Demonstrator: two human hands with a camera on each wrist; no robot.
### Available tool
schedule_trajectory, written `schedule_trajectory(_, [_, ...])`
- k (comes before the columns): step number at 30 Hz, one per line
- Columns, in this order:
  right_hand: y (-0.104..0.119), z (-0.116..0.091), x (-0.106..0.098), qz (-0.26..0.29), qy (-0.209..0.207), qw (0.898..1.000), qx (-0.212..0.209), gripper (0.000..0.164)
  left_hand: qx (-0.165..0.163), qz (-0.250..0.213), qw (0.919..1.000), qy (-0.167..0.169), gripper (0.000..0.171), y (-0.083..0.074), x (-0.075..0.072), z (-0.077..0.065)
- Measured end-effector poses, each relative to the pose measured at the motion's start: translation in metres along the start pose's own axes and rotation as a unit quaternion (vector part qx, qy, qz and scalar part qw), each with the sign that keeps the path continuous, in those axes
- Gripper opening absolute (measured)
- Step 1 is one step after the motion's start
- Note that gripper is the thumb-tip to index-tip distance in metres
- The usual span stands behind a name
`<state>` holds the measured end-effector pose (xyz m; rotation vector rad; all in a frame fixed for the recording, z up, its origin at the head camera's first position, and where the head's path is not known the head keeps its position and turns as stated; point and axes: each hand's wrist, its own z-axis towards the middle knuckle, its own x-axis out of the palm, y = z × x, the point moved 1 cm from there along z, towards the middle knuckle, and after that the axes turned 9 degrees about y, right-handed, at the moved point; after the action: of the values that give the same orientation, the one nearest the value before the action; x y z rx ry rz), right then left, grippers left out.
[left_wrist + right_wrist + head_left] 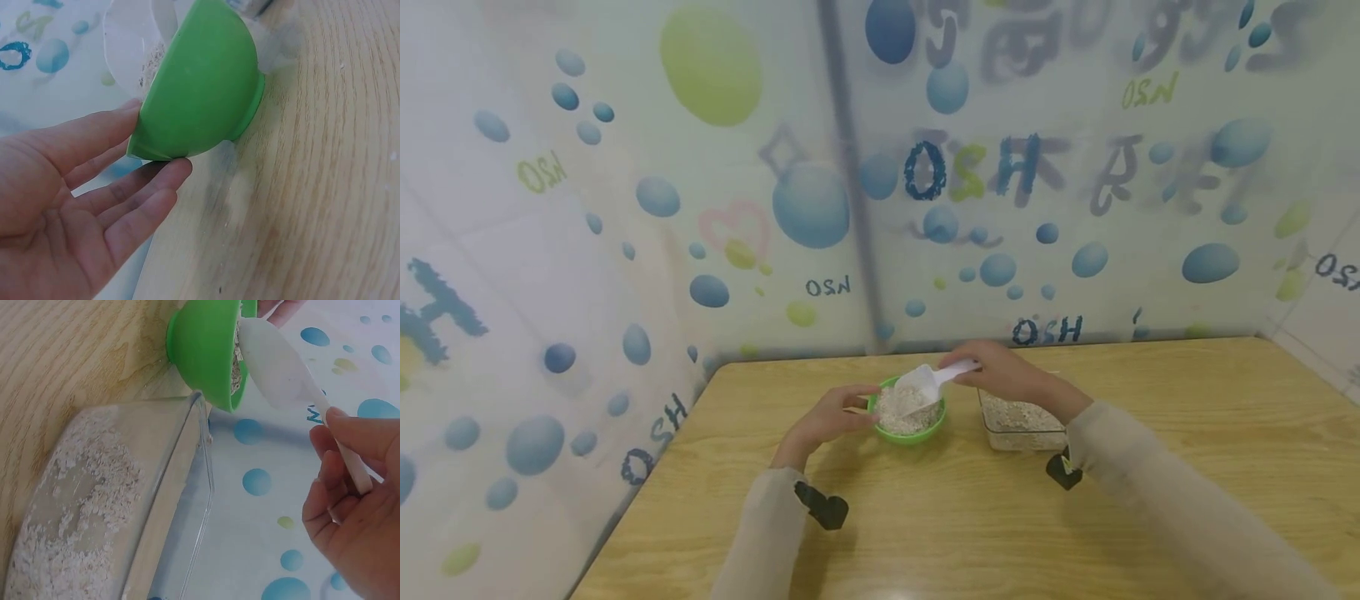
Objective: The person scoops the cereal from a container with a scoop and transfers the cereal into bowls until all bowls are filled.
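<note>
A green bowl (910,438) of pale flakes, likely oats, stands on the wooden table. My left hand (829,421) pinches its rim at the left, thumb on the rim and fingertips against the outside, as the left wrist view shows of the bowl (200,81). My right hand (1000,369) grips the handle of a white scoop (928,385). Tipped down over the bowl, the scoop has its front edge at the flakes. In the right wrist view the thumb and curled fingers hold the scoop (281,369) by its handle.
Right of the bowl, beneath my right forearm, sits a clear rectangular container (1026,442) holding more flakes. The wooden table (940,517) meets a curtain (760,250) printed with bubbles and letters behind and at the left. Dark wrist devices (823,507) are strapped at both cuffs.
</note>
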<state>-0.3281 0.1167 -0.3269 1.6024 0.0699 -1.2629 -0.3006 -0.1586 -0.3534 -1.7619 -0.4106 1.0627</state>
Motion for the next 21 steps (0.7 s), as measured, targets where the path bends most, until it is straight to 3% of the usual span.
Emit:
schedule_trajectory(14, [0.001, -0.012, -0.007, -0.061, -0.062, 0.996, -0.016, 0.026, 0.002, -0.002, 1.0, 0.002, 0.046, -0.005, 0.001, -0.003])
schedule_trajectory(21, [-0.001, -0.016, -0.011, -0.078, -0.09, 0.993, -0.016, 0.026, 0.006, -0.006, 1.0, -0.003, 0.048, 0.018, -0.003, 0.008])
